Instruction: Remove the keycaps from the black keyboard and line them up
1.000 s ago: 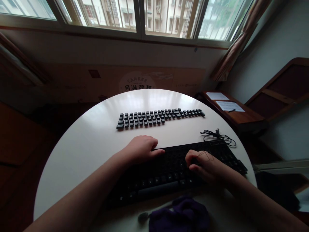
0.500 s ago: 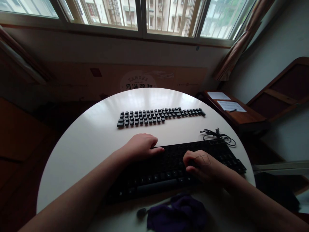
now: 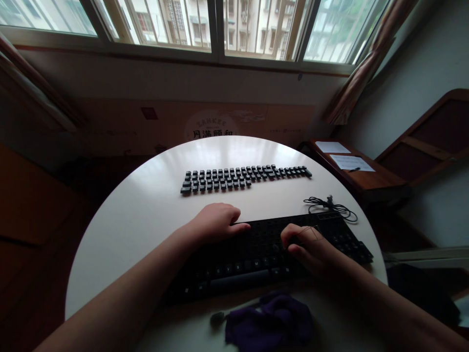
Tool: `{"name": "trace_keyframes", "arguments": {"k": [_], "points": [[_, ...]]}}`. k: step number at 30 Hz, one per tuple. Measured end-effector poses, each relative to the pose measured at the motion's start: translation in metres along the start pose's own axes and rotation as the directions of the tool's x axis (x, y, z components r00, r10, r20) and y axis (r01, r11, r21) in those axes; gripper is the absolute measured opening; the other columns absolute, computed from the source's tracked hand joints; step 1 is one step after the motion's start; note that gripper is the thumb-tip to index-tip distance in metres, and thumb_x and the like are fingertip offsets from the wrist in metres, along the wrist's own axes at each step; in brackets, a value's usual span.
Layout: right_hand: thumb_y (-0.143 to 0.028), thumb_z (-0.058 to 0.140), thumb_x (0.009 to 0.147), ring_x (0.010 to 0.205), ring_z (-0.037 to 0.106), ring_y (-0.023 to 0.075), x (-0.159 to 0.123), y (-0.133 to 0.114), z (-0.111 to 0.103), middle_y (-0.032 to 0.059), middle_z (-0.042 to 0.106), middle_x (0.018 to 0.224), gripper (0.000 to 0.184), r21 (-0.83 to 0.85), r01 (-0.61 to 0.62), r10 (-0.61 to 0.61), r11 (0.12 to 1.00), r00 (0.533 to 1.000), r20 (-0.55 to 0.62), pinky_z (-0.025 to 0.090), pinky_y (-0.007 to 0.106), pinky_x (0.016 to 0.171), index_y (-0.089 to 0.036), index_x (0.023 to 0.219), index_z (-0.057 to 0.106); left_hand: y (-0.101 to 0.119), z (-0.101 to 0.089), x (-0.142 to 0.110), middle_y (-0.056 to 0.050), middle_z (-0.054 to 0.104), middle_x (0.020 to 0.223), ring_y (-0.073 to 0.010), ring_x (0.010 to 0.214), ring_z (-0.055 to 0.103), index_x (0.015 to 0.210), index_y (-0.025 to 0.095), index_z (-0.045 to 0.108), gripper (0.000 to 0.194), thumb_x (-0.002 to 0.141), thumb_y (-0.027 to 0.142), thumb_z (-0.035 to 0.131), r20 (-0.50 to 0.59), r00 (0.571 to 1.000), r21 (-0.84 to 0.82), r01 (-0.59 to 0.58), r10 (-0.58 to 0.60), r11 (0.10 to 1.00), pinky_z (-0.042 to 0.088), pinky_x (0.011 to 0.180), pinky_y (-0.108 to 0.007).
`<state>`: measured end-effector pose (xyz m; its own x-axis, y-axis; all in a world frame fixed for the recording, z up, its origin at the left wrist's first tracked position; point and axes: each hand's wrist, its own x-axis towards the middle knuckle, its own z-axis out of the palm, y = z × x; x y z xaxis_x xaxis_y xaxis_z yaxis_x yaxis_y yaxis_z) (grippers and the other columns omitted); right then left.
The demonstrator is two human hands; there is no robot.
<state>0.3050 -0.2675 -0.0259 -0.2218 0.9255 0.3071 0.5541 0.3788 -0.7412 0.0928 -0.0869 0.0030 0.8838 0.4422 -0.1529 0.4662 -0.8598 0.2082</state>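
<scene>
A black keyboard (image 3: 256,266) lies before me, with keycaps along its lower rows and number pad and bare switches across the upper middle. My left hand (image 3: 216,222) holds its far left edge, thumb stretched over the top. Above the bare area, my right hand (image 3: 306,244) is curled, thumb and forefinger bent towards each other. Thin wire lines, apparently a wire keycap puller (image 3: 312,231), stick out by its knuckles; what sits between the fingertips is dark and hard to make out. Beyond the keyboard stand rows of loose keycaps (image 3: 223,178) on the white table.
A coiled black cable (image 3: 331,208) lies behind the keyboard's right end. At the near edge are a purple cloth (image 3: 269,322) and a small dark brush-like thing (image 3: 217,319). The round white table (image 3: 120,230) stands beside a wooden chair with papers (image 3: 351,163).
My right hand has shifted slightly and its fingers have lifted a little from the keyboard. The left hand keeps its place. The camera view has tilted slightly.
</scene>
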Motion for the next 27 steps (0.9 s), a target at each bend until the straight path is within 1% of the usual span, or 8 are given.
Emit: {"name": "trace_keyframes", "arguments": {"k": [3,5,7,12,17,19,22,27], "points": [[-0.052,0.042,0.101,0.05,0.042,0.01,0.0,-0.002,0.005,-0.0027,0.05,0.069,0.034,0.218,0.008,0.039,0.976,0.977,-0.207,0.032,0.022,0.045,-0.022,0.089,0.053,-0.001,0.001,0.0,-0.004,0.065,0.075,-0.02,0.067,0.055,0.07,0.021,0.056,0.047,0.09,0.062,0.049,0.001,1.0,-0.001,-0.004,0.004,1.0,0.031,0.055,-0.029],[-0.05,0.039,0.102,0.046,0.037,0.0089,-0.001,-0.001,0.009,-0.0031,0.049,0.07,0.032,0.378,0.039,0.117,0.925,0.918,-0.38,0.028,0.02,0.04,-0.023,0.09,0.05,-0.001,0.001,0.0,-0.004,0.065,0.074,-0.0199,0.066,0.055,0.07,0.021,0.057,0.046,0.09,0.061,0.049,0.001,1.0,-0.005,-0.009,0.009,1.0,0.03,0.055,-0.029],[-0.047,0.043,0.102,0.047,0.038,0.0089,-0.003,0.0,0.012,-0.0021,0.05,0.073,0.027,0.421,0.057,0.146,0.905,0.889,-0.434,0.029,0.02,0.039,-0.023,0.092,0.051,-0.001,0.001,0.0,-0.004,0.064,0.073,-0.0199,0.066,0.055,0.07,0.02,0.057,0.045,0.09,0.06,0.05,-0.001,1.0,-0.015,-0.014,0.014,1.0,0.031,0.055,-0.029],[-0.031,0.053,0.098,0.062,0.052,0.0134,-0.003,0.0,0.013,0.003,0.059,0.083,0.01,0.207,0.017,0.059,0.978,0.933,-0.354,0.043,0.024,0.052,-0.023,0.098,0.058,0.002,-0.004,-0.005,-0.005,0.067,0.085,-0.0216,0.071,0.058,0.085,0.02,0.062,0.039,0.092,0.057,0.05,-0.015,1.0,-0.054,-0.016,0.015,0.998,0.037,0.06,-0.03],[-0.018,0.053,0.095,0.071,0.06,0.0159,0.004,-0.008,0.011,0.0048,0.064,0.089,0.01,0.07,0.163,-0.134,0.984,0.943,-0.304,0.049,0.028,0.061,-0.023,0.098,0.062,0.021,-0.015,-0.016,-0.007,0.064,0.115,-0.0238,0.098,0.061,0.116,0.023,0.059,0.035,0.097,0.05,0.047,-0.144,0.98,-0.171,-0.159,0.135,0.972,0.045,0.081,-0.033],[-0.014,0.054,0.093,0.068,0.059,0.0139,0.005,-0.009,0.012,0.0048,0.065,0.092,0.014,0.046,0.214,-0.193,0.976,0.94,-0.282,0.047,0.026,0.058,-0.023,0.1,0.063,0.03,-0.018,-0.02,-0.006,0.064,0.114,-0.0225,0.098,0.061,0.115,0.024,0.059,0.031,0.097,0.048,0.05,-0.148,0.969,-0.218,-0.226,0.197,0.949,0.045,0.079,-0.031],[-0.011,0.055,0.091,0.063,0.056,0.0114,0.005,-0.009,0.012,0.0044,0.064,0.094,0.018,0.052,0.25,-0.232,0.967,0.946,-0.226,0.044,0.023,0.055,-0.024,0.102,0.063,0.038,-0.017,-0.022,-0.004,0.064,0.101,-0.0195,0.084,0.06,0.1,0.021,0.059,0.024,0.098,0.043,0.05,-0.146,0.964,-0.23,-0.253,0.223,0.94,0.044,0.069,-0.028],[-0.009,0.054,0.092,0.076,0.063,0.0149,0.004,-0.014,0.009,0.0065,0.065,0.1,0.021,0.014,0.237,-0.232,0.971,0.959,-0.16,0.049,0.025,0.062,-0.024,0.105,0.06,0.037,-0.013,-0.019,-0.002,0.063,0.092,-0.017,0.078,0.058,0.096,0.021,0.056,0.017,0.097,0.037,0.052,-0.194,0.959,-0.306,-0.26,0.207,0.916,0.042,0.065,-0.027]]}}
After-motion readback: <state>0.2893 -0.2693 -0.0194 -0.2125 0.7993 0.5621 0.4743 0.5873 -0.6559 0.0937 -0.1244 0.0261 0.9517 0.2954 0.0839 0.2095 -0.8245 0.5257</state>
